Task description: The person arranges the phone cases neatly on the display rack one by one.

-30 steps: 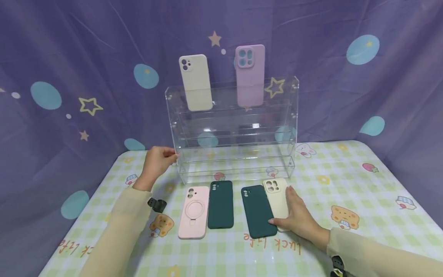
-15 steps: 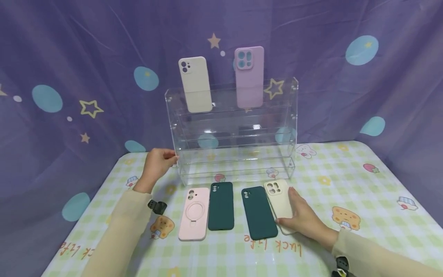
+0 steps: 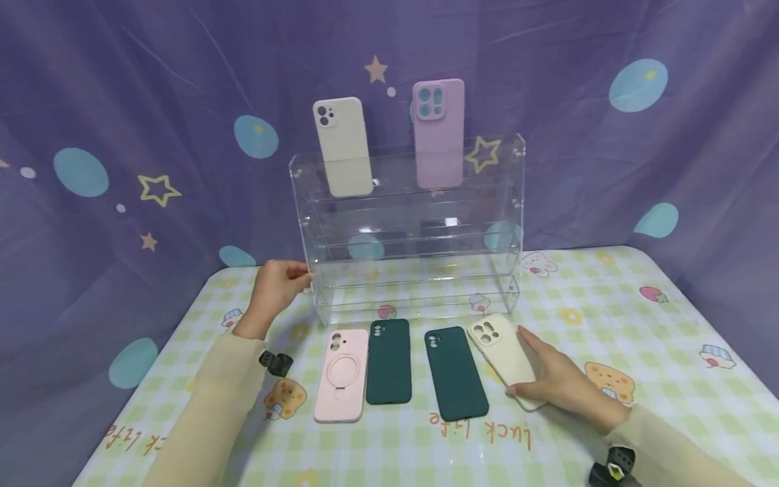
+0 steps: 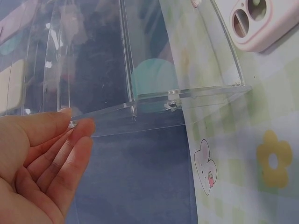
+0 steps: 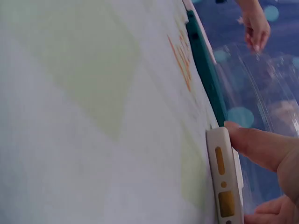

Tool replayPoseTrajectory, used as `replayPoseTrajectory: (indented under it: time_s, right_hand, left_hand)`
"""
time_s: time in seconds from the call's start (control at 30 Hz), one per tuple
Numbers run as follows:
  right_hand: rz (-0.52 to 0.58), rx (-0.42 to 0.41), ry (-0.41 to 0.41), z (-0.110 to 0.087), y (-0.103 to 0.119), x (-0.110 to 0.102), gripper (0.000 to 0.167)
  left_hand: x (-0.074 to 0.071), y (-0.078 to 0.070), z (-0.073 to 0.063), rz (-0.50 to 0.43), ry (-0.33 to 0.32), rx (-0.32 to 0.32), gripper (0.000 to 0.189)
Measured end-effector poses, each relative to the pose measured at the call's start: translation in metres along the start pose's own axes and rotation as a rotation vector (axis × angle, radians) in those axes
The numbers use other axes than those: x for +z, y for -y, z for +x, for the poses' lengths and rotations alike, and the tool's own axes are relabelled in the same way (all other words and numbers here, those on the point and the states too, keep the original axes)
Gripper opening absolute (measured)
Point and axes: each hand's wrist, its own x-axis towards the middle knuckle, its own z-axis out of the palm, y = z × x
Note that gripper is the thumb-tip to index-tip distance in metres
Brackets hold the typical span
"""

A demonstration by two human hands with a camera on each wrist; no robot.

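My left hand (image 3: pixel 276 287) pinches the left side panel of a clear acrylic tiered stand (image 3: pixel 416 279); the left wrist view shows thumb and fingertips at the panel's edge (image 4: pixel 126 105). My right hand (image 3: pixel 562 382) grips a cream phone case (image 3: pixel 504 358) across its width, thumb on the left edge and fingers on the right. The case lies tilted, its camera end toward the upper left. Its bottom end with cutouts (image 5: pixel 223 172) shows in the right wrist view. Left of it lies a dark green phone case (image 3: pixel 456 373) on the table.
Another dark green phone case (image 3: pixel 389 362) and a pink phone case with a ring (image 3: pixel 341 375) lie before the stand. On its top tier lean a white phone case (image 3: pixel 343 145) and a lilac phone case (image 3: pixel 439 142). A purple curtain (image 3: pixel 182 88) hangs behind the checked tablecloth (image 3: pixel 657 365).
My right hand has moved right with the cream case, drawing it away from the dark green one and turning it so its lower end swings right. My left hand stays at the stand.
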Motion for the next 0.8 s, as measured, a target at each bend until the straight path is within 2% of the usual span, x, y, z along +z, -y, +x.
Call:
replayPoseTrajectory:
  time_s: [0.3,0.43,0.5,0.57,0.67,0.8]
  right_hand:
    - [-0.063,-0.050,-0.043,0.000,-0.002,-0.002,0.110]
    - [-0.085,-0.028,-0.020,0.003,0.001,-0.001,0.113]
    - [-0.076,0.005,-0.014,0.005,0.003,-0.002,0.109]
    - [-0.067,0.031,-0.024,0.006,0.005,-0.004,0.098]
    - [-0.024,0.047,-0.074,0.010,0.004,-0.007,0.070]
    - [0.078,0.042,-0.113,0.012,0.002,-0.013,0.041]
  left_hand:
    - [0.000,0.001,0.000,-0.009,0.004,0.000,0.020]
    - [0.001,0.002,0.000,-0.011,0.009,-0.003,0.020]
    - [0.001,0.003,0.000,-0.010,0.011,-0.005,0.020]
    - [0.001,0.003,0.000,-0.006,0.010,-0.007,0.020]
    - [0.000,0.003,-0.001,-0.006,0.001,0.007,0.020]
    - [-0.001,0.002,-0.001,-0.010,-0.001,0.021,0.020]
